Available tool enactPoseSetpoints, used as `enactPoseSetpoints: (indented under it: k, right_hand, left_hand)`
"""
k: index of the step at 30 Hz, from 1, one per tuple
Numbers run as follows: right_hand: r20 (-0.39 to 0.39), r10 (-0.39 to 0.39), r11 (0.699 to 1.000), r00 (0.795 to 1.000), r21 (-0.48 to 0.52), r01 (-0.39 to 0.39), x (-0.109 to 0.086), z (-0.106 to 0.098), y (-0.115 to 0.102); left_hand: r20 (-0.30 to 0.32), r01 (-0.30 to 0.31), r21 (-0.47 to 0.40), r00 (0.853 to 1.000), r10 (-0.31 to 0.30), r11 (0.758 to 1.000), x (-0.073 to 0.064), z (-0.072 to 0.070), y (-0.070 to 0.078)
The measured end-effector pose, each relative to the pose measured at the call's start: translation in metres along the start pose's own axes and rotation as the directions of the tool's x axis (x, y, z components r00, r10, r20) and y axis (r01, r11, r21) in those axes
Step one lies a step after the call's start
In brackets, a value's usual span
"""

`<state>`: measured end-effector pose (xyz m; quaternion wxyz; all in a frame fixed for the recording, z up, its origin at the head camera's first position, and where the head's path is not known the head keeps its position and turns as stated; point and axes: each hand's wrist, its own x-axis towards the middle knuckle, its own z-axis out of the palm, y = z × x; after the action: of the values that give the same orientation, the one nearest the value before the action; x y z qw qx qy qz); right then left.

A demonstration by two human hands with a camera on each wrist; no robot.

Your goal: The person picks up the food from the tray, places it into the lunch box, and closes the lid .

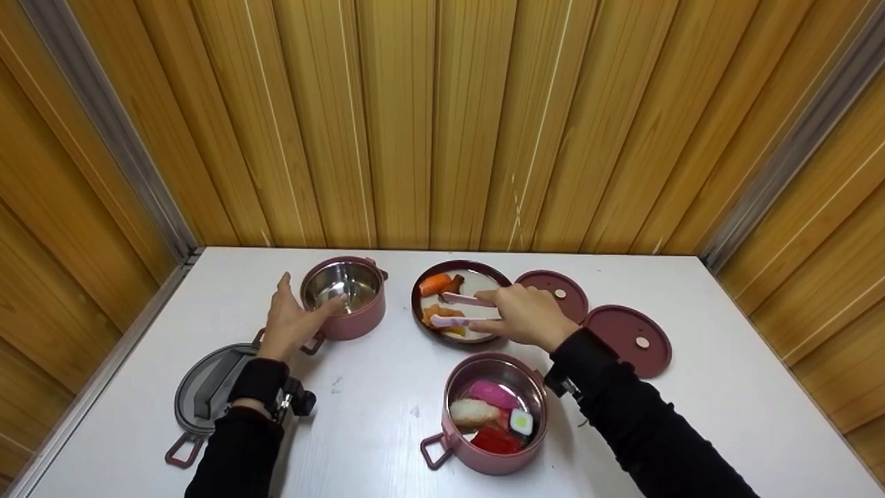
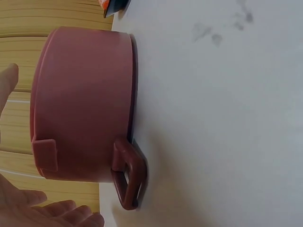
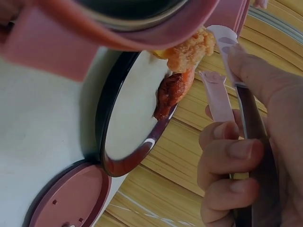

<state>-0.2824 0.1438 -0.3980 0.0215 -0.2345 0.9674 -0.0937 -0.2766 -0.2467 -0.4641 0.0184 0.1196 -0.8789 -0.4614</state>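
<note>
Right grip (image 1: 522, 315): pinching the pink tongs (image 1: 453, 321), their ends parted
Far plate (image 1: 477, 280): orange piece (image 1: 435, 284), drumstick (image 3: 169, 92) and fried piece (image 3: 193, 49) at its left, by the tongs; contact unclear
Left grip (image 1: 294, 321): spread beside the far-left pot (image 1: 356, 325)
Tongs now: seemingly lining up a pick
Tongs next: probably squeeze one piece

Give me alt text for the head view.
A right hand holds pink tongs over a plate of food while the left hand is spread at an open pot. Nearer, a second pot holds more food; a gray lid lies left, two dark red lids right.
</note>
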Motion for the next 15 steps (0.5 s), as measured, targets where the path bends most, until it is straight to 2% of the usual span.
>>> enactPoseSetpoints:
  k: [15]
  right_hand:
    - [0.008,-0.039,0.997,0.999,-0.061,0.039,0.001,0.007,-0.008]
  left_hand:
    - [0.036,-0.040,0.026,0.999,0.040,0.999,0.003,0.012,-0.002]
